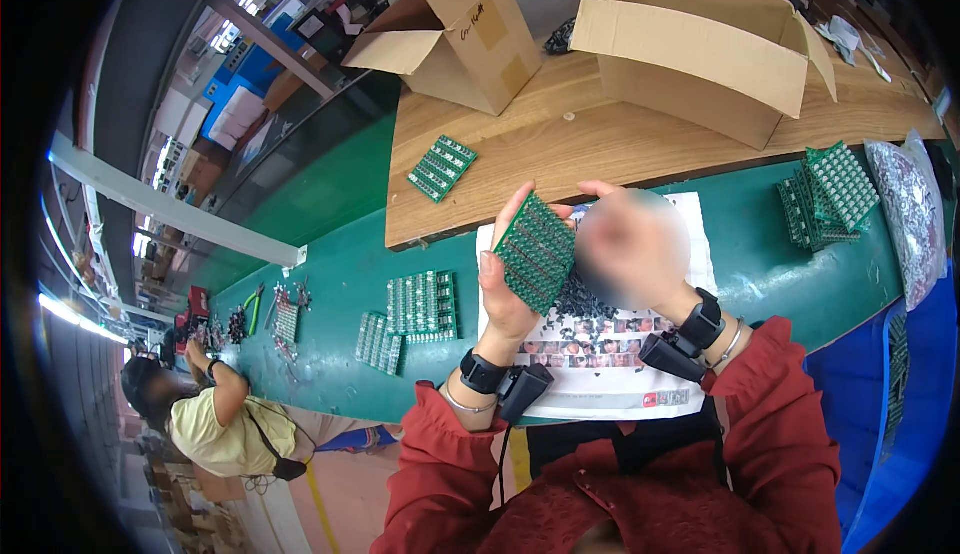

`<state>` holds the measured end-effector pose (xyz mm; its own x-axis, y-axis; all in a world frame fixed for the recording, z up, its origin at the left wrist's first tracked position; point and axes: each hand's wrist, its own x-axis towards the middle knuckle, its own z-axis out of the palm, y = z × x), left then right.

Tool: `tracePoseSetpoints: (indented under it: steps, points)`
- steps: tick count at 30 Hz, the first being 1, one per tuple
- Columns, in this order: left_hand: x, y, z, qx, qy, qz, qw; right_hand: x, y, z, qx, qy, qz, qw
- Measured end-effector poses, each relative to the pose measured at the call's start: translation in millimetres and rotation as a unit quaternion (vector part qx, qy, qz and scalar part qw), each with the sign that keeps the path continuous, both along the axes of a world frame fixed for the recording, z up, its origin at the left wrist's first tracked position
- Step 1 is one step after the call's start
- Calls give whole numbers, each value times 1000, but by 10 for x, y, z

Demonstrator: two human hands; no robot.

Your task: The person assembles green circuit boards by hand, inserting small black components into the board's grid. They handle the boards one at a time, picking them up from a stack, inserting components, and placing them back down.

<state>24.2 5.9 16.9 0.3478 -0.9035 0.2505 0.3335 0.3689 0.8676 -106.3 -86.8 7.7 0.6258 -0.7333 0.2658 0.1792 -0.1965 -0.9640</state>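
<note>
1. A long, smooth green work table (325, 284) is stretching beneath the hands.
2. A brown wood-grain panel (560, 144) is covering its far part.
3. Two open tan cardboard boxes (690, 69) are standing on that panel.
4. A white printed paper sheet (590, 394) is lying on the table beneath both hands.
5. A clear plastic bag of small parts (915, 219) is resting at the right, just beside a pile of green circuit boards (840, 189).
6. The bare left hand (508, 309) is grasping a tilted, rectangular green circuit board (538, 254) by its edges, above the sheet.
7. The bare right hand (655, 259) is hovering just beside that board; blur is hiding its fingers, so its grip cannot be told.
8. Small black parts (580, 301) are lying heaped and scattered on the sheet.
</note>
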Motion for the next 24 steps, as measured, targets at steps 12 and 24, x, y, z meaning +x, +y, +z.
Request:
tracePoseSetpoints:
  steps: [12, 24]
  points:
    - [-97, -21, -27, -3, -49, 51, 998, 33, 84, 19, -63, -31, -49, 996]
    - [-120, -27, -68, 8, -66, 53, 996, 34, 82, -8, -144, 0, -78, 987]
